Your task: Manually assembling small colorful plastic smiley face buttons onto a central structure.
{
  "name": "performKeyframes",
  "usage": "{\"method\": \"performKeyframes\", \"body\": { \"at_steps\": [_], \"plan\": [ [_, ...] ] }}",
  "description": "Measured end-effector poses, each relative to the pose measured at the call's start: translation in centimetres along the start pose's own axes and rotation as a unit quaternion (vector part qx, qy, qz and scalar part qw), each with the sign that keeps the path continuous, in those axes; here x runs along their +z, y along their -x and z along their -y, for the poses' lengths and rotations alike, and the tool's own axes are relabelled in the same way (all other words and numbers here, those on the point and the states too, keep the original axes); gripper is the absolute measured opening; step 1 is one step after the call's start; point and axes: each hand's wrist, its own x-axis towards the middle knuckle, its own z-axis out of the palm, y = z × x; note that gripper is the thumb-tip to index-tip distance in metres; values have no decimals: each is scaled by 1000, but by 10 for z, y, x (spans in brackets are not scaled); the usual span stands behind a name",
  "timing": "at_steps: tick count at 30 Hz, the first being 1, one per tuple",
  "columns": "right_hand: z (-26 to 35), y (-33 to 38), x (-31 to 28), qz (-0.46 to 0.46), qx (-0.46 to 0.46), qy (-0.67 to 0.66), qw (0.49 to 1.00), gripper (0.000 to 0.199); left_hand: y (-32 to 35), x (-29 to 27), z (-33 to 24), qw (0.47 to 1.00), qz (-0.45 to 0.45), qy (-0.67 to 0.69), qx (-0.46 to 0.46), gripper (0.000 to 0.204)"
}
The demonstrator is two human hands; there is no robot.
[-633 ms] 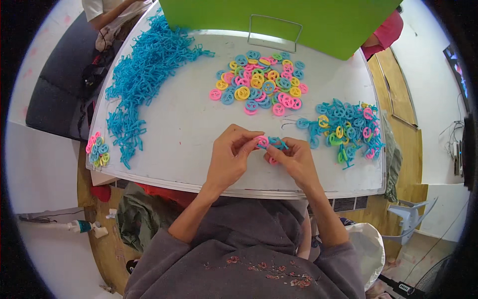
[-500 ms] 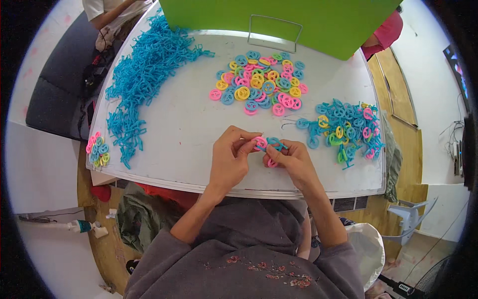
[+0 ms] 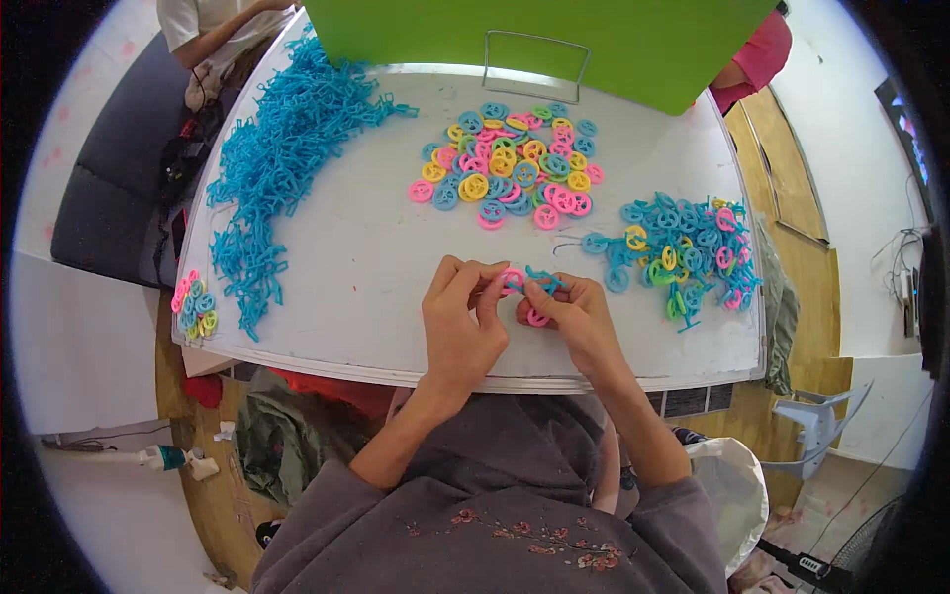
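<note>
Over the near part of the white table, my left hand (image 3: 463,315) pinches a small pink plastic wheel (image 3: 512,280) between thumb and fingertips. Right beside it, my right hand (image 3: 579,315) grips a blue plastic frame piece (image 3: 544,280), which meets the pink wheel. A second pink wheel (image 3: 537,317) shows under my right fingers, partly covered by them. How the pieces join is hidden by my fingertips. Ahead lies a loose pile of pink, blue, yellow and green wheels (image 3: 503,163). To the right is a heap of blue frames with wheels on them (image 3: 683,247).
A large heap of blue frame pieces (image 3: 287,139) runs down the table's left side. Several small wheels (image 3: 196,305) lie at its left corner. An upright green board (image 3: 534,40) with a wire handle (image 3: 537,67) stands at the back. Two other people sit beyond the table.
My hands stay together around the pieces, with slight finger movement at the pink wheel. The whole view has shifted a little.
</note>
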Motion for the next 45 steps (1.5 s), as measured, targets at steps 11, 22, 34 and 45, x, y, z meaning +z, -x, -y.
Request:
{"method": "performKeyframes", "body": {
  "at_steps": [11,22,34,45],
  "plan": [
    [-14,3,8,-131,-246,282,918,9,4,-3,10,988,14,137,-63,18],
    [-1,17,5,-104,-427,334,834,23,12,-18,-12,980,67,176,-58,24],
    [-6,27,-7,-106,-369,334,861,21,15,-7,7,994,97,42,39,28],
    [68,20,-155,-311,-204,525,765,19,-16,-14,0,934,173,-252,185,42]
  ]
}}
